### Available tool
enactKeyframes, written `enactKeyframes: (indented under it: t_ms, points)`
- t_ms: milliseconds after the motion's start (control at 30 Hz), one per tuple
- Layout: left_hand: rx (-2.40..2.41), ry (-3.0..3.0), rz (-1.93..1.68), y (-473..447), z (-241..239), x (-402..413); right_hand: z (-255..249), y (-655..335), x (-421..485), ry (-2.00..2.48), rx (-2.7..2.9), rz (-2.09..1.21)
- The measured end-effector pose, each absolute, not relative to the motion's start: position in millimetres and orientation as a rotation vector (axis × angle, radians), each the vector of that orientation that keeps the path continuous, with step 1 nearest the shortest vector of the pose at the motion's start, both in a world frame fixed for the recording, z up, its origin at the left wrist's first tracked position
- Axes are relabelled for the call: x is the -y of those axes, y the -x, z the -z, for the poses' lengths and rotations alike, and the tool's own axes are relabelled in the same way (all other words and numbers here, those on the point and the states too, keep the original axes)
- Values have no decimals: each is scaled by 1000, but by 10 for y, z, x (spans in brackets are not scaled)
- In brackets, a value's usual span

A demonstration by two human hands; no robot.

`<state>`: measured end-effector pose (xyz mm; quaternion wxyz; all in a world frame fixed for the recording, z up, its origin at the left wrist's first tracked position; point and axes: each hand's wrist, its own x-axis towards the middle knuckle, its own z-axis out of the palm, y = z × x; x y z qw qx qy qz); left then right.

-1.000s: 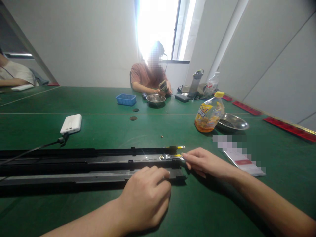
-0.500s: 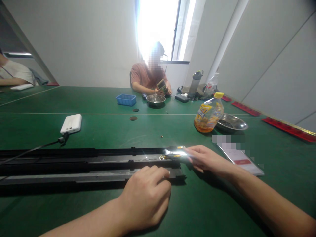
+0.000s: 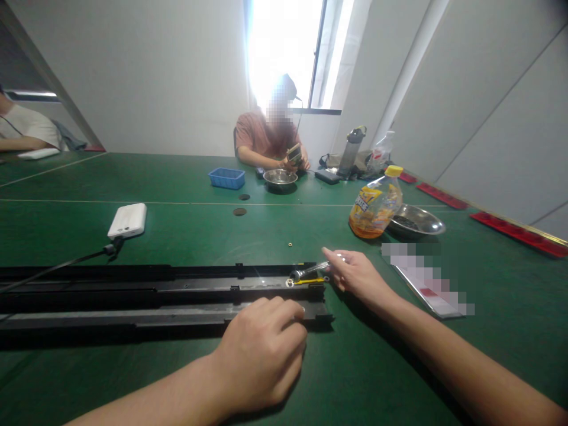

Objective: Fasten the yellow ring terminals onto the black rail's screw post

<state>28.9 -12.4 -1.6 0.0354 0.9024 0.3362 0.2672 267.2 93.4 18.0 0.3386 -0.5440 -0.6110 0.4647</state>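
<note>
My right hand [image 3: 355, 272] holds a silver wrench [image 3: 313, 270] by its far end. The wrench's open jaw lies right beside a small brass-coloured nut [image 3: 290, 283]; whether it grips the nut I cannot tell. That nut sits on a long black rail [image 3: 195, 285], near its right end, beside a yellow strip [image 3: 309, 281]. My left hand [image 3: 266, 349] is closed over the right part of the nearer black rail [image 3: 186, 313], its fingertips hidden under the knuckles. Another small brass piece [image 3: 290, 244] lies on the table behind the rails.
Behind my right hand stand a tilted-looking bottle with a yellow cap [image 3: 376, 204] and a metal bowl [image 3: 417, 220]. A phone-like slab [image 3: 426, 284] lies right. At left is a white box [image 3: 128, 220] with a black cable [image 3: 66, 266]. A person [image 3: 261, 139] sits opposite behind a blue basket [image 3: 226, 178].
My right hand has turned, and the wrench handle has swung up and away from the rail, its jaw staying near the nut. My left hand has hardly moved.
</note>
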Motion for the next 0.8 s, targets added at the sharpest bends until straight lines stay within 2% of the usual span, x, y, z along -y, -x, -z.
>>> enactKeyframes:
  t_ms: [400, 800]
  points:
    - [-1028, -2786, -833, -296, 3, 130, -69, -2660, -974, 1342, 1574, -1254]
    - [-1021, -2791, -833, -291, 10, 126, -214, -2670, -898, 1379, 1729, -1191]
